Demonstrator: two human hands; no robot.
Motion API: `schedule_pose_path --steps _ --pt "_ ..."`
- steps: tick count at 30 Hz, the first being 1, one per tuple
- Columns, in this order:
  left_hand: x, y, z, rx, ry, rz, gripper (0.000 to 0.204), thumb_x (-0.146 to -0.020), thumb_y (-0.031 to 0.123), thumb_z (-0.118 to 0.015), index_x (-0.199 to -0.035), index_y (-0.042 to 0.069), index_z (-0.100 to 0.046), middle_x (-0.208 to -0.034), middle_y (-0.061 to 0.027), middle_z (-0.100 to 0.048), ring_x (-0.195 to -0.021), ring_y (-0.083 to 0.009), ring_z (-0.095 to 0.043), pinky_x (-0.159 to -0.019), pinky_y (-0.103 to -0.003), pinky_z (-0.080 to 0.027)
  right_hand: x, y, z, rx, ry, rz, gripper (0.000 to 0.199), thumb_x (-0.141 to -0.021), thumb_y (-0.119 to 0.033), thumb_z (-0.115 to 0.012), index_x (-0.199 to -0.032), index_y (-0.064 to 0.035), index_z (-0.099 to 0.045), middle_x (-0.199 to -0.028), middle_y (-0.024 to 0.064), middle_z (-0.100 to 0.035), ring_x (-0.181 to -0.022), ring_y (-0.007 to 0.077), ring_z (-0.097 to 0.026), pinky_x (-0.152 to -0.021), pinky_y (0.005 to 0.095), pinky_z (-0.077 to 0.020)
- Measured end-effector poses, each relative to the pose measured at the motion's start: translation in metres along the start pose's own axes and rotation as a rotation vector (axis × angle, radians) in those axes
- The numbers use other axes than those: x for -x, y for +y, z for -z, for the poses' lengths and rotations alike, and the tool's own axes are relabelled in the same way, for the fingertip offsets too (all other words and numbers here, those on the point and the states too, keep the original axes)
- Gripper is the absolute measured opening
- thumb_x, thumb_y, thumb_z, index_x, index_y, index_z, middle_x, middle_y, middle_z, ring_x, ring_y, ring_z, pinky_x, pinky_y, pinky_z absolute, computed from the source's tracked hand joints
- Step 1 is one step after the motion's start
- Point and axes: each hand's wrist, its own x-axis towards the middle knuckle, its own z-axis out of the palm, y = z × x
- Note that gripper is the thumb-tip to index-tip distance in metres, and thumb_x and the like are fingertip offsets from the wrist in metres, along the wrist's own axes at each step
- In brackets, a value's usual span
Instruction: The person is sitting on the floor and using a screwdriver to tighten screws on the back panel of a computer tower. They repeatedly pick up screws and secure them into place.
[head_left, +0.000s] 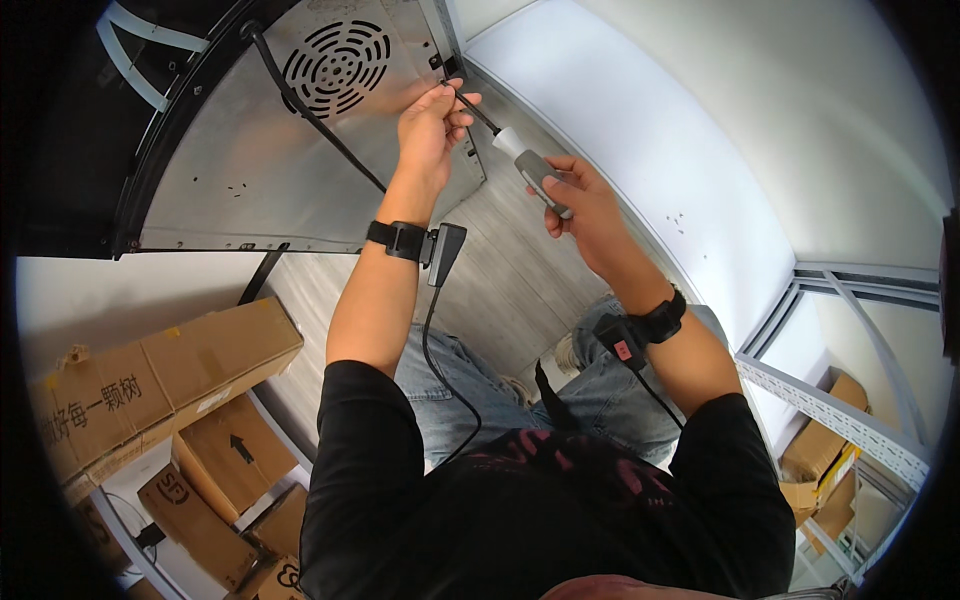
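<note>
Long box [170,375], contents hidden — right hand [585,205] holds screwdriver [536,172].

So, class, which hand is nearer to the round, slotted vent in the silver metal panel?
Left. The left hand is beside the vent, to its right; the right hand is farther off, lower right, around the grey-and-white screwdriver handle.

Two bare hands: one left hand [428,130], one right hand [582,208]. One screwdriver [510,145] with grey-and-white handle, thin dark metal stick. One big silver metal sheet [260,170]. One round patch of curved slots [337,70]. One thick black cord [320,127]. Two black wrist bands [395,238]. Two small black plastic cases [448,255], one per band. Two thin black wires [428,340]. Two pale flat strips [155,32]. Two blue jeans legs [460,385]. Brown cardboard boxes [160,375]: at least five on left, at least two on right.
</note>
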Motion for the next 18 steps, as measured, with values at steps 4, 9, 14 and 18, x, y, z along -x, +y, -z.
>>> schedule_pose_path --steps 4,9,14,18 --pt "0.004 0.008 -0.005 -0.012 -0.024 0.027 0.021 -0.095 0.019 -0.051 -0.106 0.002 -0.058 -0.094 -0.0099 -0.066 -0.067 -0.0099 -0.06 -0.059 -0.022 -0.049 -0.001 0.007 -0.004 0.504 0.13 0.359 0.032 -0.082 -0.005 -0.062 -0.113 -0.0024 -0.052 -0.1 0.01 -0.055 -0.076 0.0185 -0.058 -0.064 0.0315 -0.0475" --pt "0.01 0.015 -0.009 -0.122 -0.037 0.081 0.016 -0.092 0.021 -0.059 -0.091 0.005 -0.057 -0.087 -0.0076 -0.064 -0.066 -0.0129 -0.062 -0.058 -0.022 -0.051 0.007 0.0 -0.018 0.783 0.215 0.724 0.039 -0.074 0.004 -0.065 -0.11 -0.0079 -0.056 -0.1 0.0107 -0.051 -0.085 0.0265 -0.059 -0.07 0.0354 -0.0486" --pt "0.0 0.012 -0.002 -0.145 -0.023 0.107 0.014 -0.092 0.017 -0.059 -0.085 0.005 -0.056 -0.083 -0.0084 -0.063 -0.069 -0.0146 -0.064 -0.059 -0.022 -0.054 0.005 0.003 -0.021 0.766 0.195 0.607 0.037 -0.077 -0.004 -0.065 -0.112 -0.0064 -0.053 -0.101 0.0113 -0.053 -0.084 0.0237 -0.059 -0.068 0.0348 -0.0484" --pt "-0.002 0.012 0.001 -0.163 -0.082 0.083 0.014 -0.092 0.015 -0.058 -0.087 0.003 -0.056 -0.082 -0.0095 -0.063 -0.072 -0.0166 -0.066 -0.061 -0.023 -0.055 -0.003 -0.014 -0.007 0.161 -0.108 -0.052 0.038 -0.082 -0.015 -0.064 -0.115 -0.005 -0.05 -0.094 0.0105 -0.059 -0.078 0.0203 -0.057 -0.066 0.033 -0.047"
